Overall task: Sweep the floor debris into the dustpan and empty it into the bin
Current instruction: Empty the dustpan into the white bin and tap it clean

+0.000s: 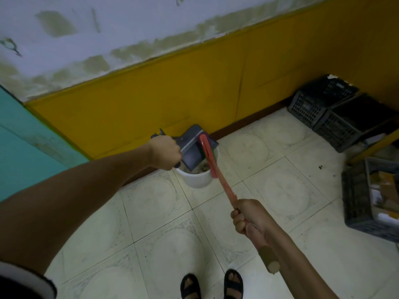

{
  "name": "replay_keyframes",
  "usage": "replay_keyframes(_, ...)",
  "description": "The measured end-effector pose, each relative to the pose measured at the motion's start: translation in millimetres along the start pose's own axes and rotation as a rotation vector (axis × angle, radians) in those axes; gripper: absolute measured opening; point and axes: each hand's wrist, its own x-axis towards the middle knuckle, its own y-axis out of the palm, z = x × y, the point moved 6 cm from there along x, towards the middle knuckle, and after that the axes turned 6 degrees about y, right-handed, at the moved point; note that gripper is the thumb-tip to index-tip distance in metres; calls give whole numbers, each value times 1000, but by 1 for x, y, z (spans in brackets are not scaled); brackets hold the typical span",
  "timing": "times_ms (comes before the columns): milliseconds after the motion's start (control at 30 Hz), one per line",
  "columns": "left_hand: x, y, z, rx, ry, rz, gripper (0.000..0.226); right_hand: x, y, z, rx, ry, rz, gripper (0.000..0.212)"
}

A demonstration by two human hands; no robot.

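A view looking down from the person's head onto a pale tiled floor (151, 212). At the far left stands a teal panel (26, 152), and a yellow wall (151, 100) runs behind the scene. The left arm reaches forward, and the left hand (165, 153) has its fingers curled tightly around the handle of a dark grey dustpan (194, 149). The dustpan is tilted over a white bin (197, 179) that stands on the floor against the yellow wall. Brownish debris (203, 168) shows inside the bin. The red head of a broom (225, 188) rests against the dustpan, above the bin's rim. Its handle slants down to the right hand (248, 219), which grips it in a closed fist. Two feet in black sandals (212, 284) show at the bottom edge. Black plastic crates (323, 106) sit at the far right.
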Motion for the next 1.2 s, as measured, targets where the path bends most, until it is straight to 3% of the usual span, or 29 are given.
replay_keyframes(100, -2, -30, 19, 2, -59, -101, 30, -6, 2, 5, 36, -3, 11, 15)
replay_keyframes(267, -9, -40, 29, 8, -124, -126, 28, -6, 3, 10, 60, -4, 23, 14)
replay_keyframes(500, 0, -1, -19, 4, 52, 4, 19, 1, 1, 3, 10, 7, 7, 15)
replay_keyframes(767, -14, -32, 23, 31, -68, -139, 26, -9, -5, 8, 23, -7, 13, 16)
replay_keyframes(967, -6, -23, 1, 23, 39, -83, 38, -3, -4, 2, 16, 6, 19, 13)
replay_keyframes(1200, 7, -25, 1, 18, -32, -88, 19, 0, -2, 3, 77, 22, 35, 19)
